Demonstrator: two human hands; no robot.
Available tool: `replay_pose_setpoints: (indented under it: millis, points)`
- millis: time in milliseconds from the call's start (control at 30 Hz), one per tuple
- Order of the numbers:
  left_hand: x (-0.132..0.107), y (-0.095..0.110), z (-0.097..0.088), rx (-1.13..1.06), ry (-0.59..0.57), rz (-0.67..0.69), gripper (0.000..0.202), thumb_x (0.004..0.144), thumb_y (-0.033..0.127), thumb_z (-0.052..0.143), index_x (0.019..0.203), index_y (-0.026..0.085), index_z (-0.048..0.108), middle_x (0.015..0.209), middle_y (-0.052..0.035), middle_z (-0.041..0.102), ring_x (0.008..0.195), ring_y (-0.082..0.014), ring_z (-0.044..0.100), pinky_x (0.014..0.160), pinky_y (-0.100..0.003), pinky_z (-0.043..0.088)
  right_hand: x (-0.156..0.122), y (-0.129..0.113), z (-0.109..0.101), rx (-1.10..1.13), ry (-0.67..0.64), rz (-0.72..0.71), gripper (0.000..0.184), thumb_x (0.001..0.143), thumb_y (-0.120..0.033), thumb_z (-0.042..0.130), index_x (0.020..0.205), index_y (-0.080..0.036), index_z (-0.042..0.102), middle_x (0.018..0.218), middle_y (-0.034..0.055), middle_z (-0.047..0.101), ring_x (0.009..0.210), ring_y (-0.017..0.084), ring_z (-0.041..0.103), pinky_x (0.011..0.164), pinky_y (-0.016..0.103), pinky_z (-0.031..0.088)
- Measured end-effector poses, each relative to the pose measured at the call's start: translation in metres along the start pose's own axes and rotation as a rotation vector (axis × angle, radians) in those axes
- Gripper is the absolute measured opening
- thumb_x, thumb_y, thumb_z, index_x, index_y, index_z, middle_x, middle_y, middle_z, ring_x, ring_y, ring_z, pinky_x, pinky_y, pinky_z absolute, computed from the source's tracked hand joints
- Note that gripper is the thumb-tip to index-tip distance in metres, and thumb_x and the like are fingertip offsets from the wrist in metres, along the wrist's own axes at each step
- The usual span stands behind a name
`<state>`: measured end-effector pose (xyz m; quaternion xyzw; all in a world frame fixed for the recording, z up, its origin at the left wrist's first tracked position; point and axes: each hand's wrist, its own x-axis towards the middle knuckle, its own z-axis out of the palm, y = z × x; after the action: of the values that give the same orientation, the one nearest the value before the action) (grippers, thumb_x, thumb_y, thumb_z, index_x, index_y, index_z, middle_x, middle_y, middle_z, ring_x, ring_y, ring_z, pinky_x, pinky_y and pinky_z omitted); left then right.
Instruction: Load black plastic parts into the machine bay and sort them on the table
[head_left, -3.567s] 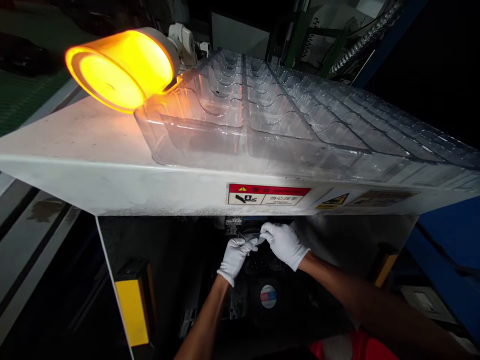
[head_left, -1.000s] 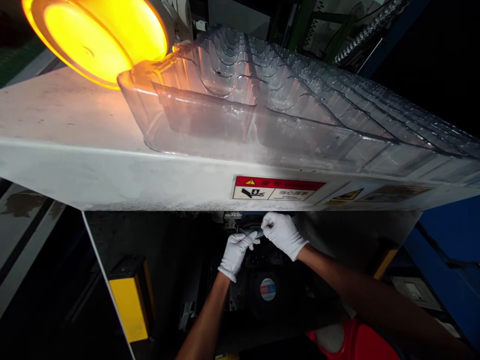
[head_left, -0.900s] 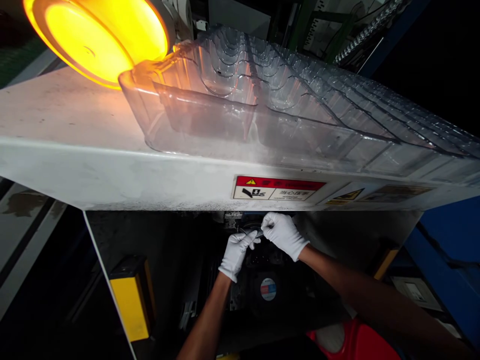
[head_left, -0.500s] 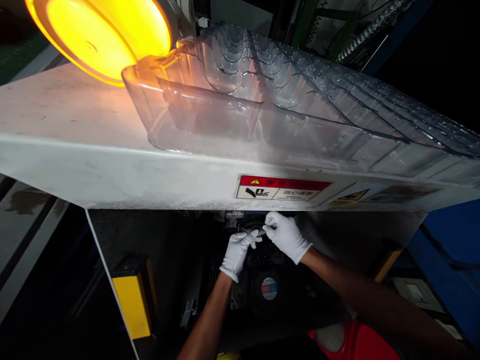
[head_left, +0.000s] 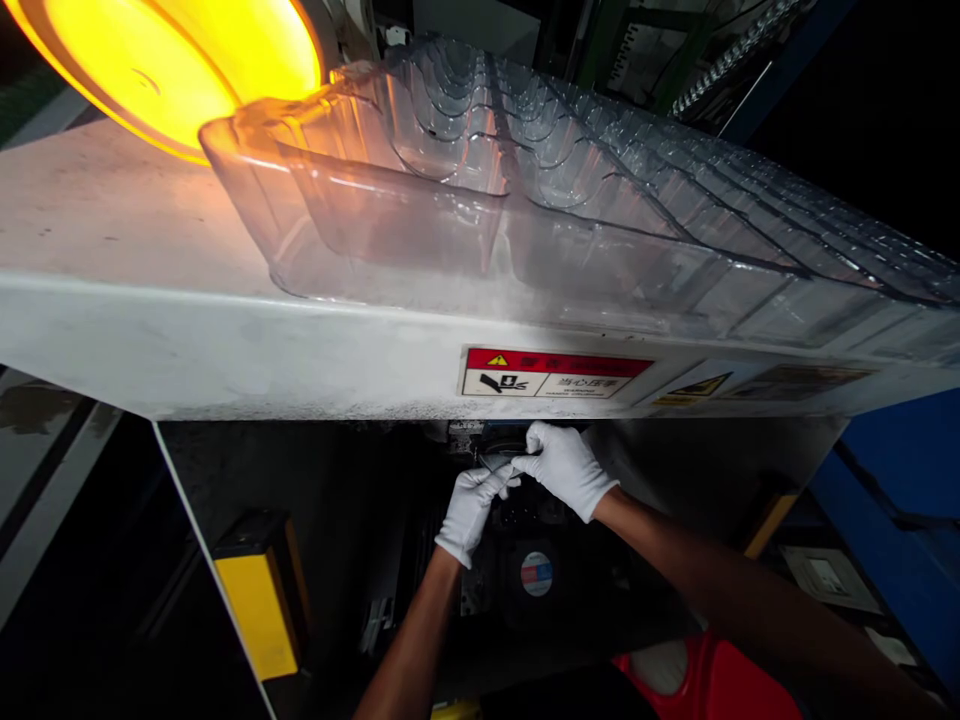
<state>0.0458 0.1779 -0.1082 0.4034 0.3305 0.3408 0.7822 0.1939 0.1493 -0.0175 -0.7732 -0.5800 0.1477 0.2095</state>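
Pinched a thin part [head_left: 496,461] in left hand [head_left: 469,506], beside right hand [head_left: 564,466] of unclear grip; could have dropped it through gloved fumbling.

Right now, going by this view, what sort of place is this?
Probably a factory workstation, perhaps at a press: a hand-crush warning label on the white machine housing, a glowing yellow lamp, and a clear compartmented tray on top.

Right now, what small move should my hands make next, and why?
Perhaps ease the left hand and right hand, close together at a thin part, back toward you: both show just below the white housing, which bears a hand-crush warning label.
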Motion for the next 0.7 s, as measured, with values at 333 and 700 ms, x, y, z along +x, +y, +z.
replay_pose_setpoints:
  millis: [333,700]
  points:
    - [-0.001,-0.002,-0.001,0.003,0.001,0.001,0.038,0.078,0.041,0.072,0.050,0.017,0.060,0.061,-0.0012,0.069,0.065,-0.0159,0.061,0.077,-0.031,0.044,-0.002,0.010,0.012,0.165,-0.030,-0.112,0.028,0.071,-0.018,0.073,0.059,-0.020,0.048,0.059,-0.0079,0.058,0.056,0.009,0.051,0.054,0.021,0.034]
    - [0.000,-0.003,-0.002,-0.010,0.006,-0.013,0.037,0.079,0.038,0.073,0.049,0.018,0.063,0.068,-0.0039,0.075,0.074,-0.0188,0.066,0.084,-0.030,0.042,0.000,0.012,0.009,0.067,0.015,-0.128,0.026,0.079,-0.028,0.071,0.062,-0.021,0.052,0.062,-0.0071,0.062,0.058,0.010,0.055,0.056,0.021,0.034]
